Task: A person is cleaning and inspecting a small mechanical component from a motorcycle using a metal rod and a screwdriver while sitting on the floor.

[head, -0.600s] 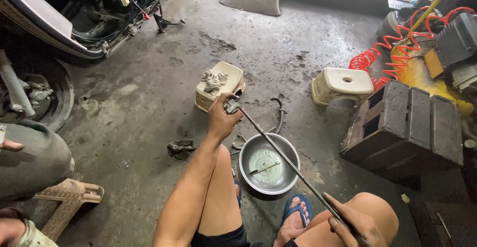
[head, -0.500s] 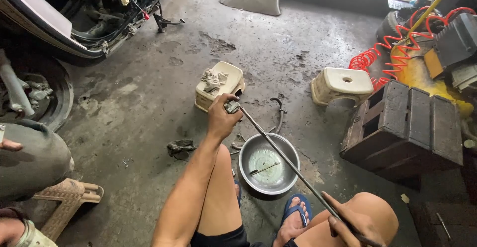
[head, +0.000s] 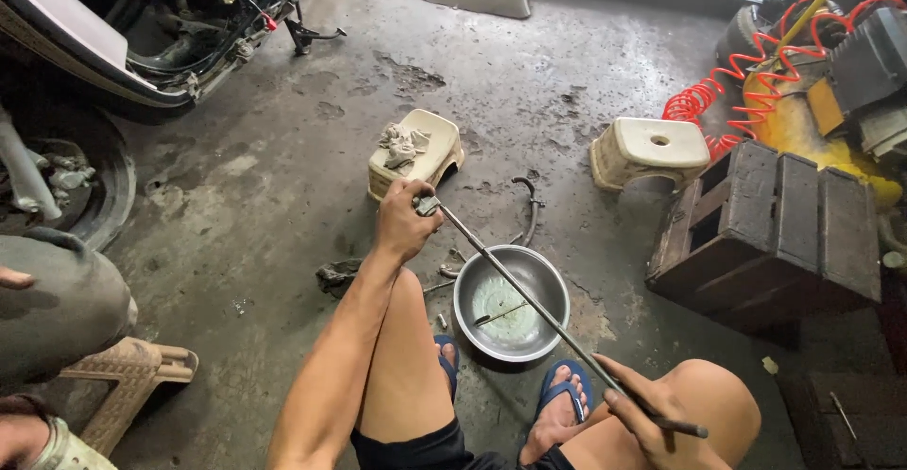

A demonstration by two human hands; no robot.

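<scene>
Long metal rod (head: 529, 295) gripped both ends, L hand (head: 404, 227) & R hand (head: 652, 413).

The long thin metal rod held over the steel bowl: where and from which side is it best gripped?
The long thin metal rod slants across the round steel bowl, so it is probably best held near both ends. The left hand closes round the far end with its small fitting; the right hand pinches the near end from above, by the knee. The bare middle span hangs over the bowl.
</scene>
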